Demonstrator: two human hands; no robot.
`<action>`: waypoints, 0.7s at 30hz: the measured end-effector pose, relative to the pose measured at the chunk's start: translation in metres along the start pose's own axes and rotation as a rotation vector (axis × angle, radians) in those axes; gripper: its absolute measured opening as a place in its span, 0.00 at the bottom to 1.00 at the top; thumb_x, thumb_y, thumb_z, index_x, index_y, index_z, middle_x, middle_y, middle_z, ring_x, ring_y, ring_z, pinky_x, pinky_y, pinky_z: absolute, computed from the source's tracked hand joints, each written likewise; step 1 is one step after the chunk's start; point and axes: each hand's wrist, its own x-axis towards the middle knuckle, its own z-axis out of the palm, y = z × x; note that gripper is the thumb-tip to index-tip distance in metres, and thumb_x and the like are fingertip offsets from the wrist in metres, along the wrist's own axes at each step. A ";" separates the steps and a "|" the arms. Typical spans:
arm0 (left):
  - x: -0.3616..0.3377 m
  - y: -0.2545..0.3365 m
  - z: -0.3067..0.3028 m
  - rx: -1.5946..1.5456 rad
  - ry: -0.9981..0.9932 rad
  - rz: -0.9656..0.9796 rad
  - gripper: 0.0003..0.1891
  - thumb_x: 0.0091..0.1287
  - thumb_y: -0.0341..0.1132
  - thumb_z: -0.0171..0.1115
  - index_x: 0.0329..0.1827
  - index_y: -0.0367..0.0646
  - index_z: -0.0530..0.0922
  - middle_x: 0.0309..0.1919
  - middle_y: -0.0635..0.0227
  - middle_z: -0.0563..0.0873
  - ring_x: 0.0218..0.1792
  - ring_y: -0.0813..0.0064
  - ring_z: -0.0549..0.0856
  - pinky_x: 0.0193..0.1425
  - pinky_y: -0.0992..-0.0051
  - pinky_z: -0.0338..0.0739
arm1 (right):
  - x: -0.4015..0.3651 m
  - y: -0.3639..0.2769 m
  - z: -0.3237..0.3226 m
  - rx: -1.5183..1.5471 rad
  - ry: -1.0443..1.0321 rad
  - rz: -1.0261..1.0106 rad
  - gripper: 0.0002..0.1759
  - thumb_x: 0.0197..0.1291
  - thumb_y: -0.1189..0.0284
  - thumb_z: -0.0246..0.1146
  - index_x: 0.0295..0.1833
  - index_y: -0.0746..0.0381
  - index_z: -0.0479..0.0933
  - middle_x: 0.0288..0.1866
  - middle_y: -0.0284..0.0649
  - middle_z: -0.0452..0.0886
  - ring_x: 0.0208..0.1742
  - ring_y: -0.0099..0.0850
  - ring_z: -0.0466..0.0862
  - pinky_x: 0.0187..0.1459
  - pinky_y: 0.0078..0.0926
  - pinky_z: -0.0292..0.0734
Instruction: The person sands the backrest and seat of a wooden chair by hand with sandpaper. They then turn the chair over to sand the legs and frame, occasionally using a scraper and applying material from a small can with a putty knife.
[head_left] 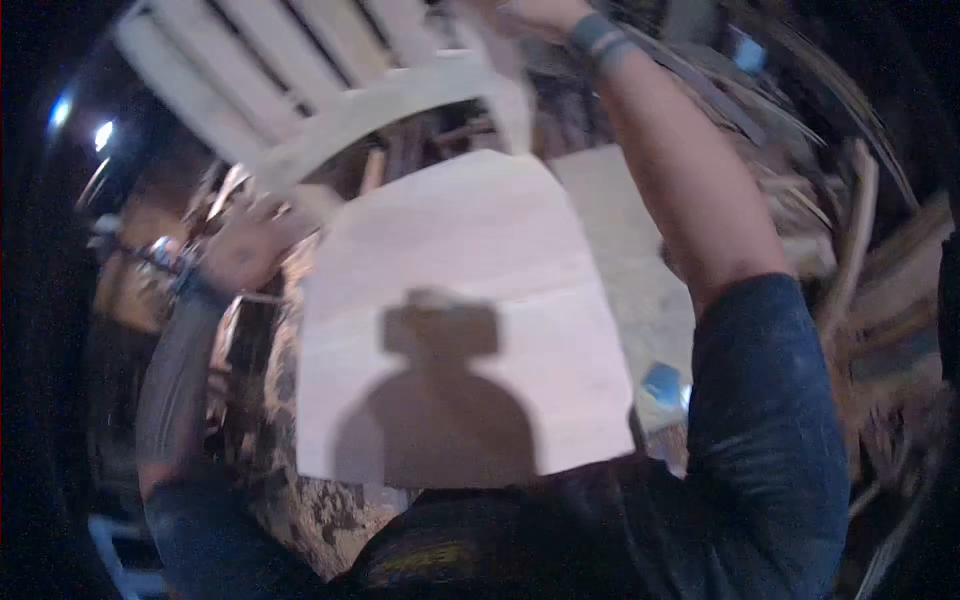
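Dim workshop clutter (860, 250) frames a stiff, likely light bare-wood chair (460, 300), best held by its rails; left hand (245, 250) spread on it, right hand (530, 12) cropped, grip untellable.

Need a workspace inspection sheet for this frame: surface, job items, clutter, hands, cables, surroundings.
Surface: pale flat patch right of centre, kind unclear.
Job's things: wooden chair, slatted back, shadow on its seat.
Clutter: wood sticks at right; small blue item.
Hands: left hand at the chair's left edge, blurred; right hand at the back's top, mostly cropped.
Cables: nothing seen.
Surroundings: dark; lights upper left.
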 end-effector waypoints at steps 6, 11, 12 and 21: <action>-0.163 0.019 0.078 -0.509 0.106 -0.620 0.22 0.85 0.40 0.48 0.73 0.37 0.77 0.71 0.51 0.81 0.74 0.56 0.77 0.81 0.60 0.65 | -0.143 0.112 -0.100 -0.267 -0.194 0.274 0.29 0.65 0.42 0.71 0.42 0.61 0.82 0.38 0.44 0.88 0.37 0.37 0.85 0.44 0.40 0.81; -0.359 0.100 0.305 -0.991 -0.061 -0.933 0.26 0.85 0.47 0.50 0.73 0.34 0.76 0.72 0.51 0.80 0.72 0.59 0.79 0.78 0.62 0.68 | -0.367 0.166 -0.094 -0.552 -0.404 0.534 0.19 0.65 0.59 0.68 0.52 0.62 0.83 0.44 0.54 0.88 0.48 0.51 0.88 0.52 0.49 0.82; -0.370 0.135 0.321 -1.062 -0.194 -0.992 0.26 0.85 0.47 0.50 0.73 0.34 0.76 0.72 0.51 0.80 0.72 0.59 0.79 0.78 0.62 0.68 | -0.413 0.189 -0.082 -0.552 -0.605 0.604 0.17 0.61 0.60 0.70 0.49 0.61 0.84 0.42 0.54 0.88 0.47 0.51 0.88 0.52 0.50 0.82; -0.276 0.389 0.339 -1.444 -0.710 -0.743 0.27 0.84 0.48 0.51 0.73 0.35 0.76 0.72 0.51 0.80 0.72 0.59 0.79 0.77 0.62 0.69 | -0.571 0.177 0.052 -0.774 -0.725 0.176 0.32 0.45 0.63 0.79 0.59 0.57 0.80 0.58 0.54 0.84 0.55 0.52 0.85 0.53 0.43 0.83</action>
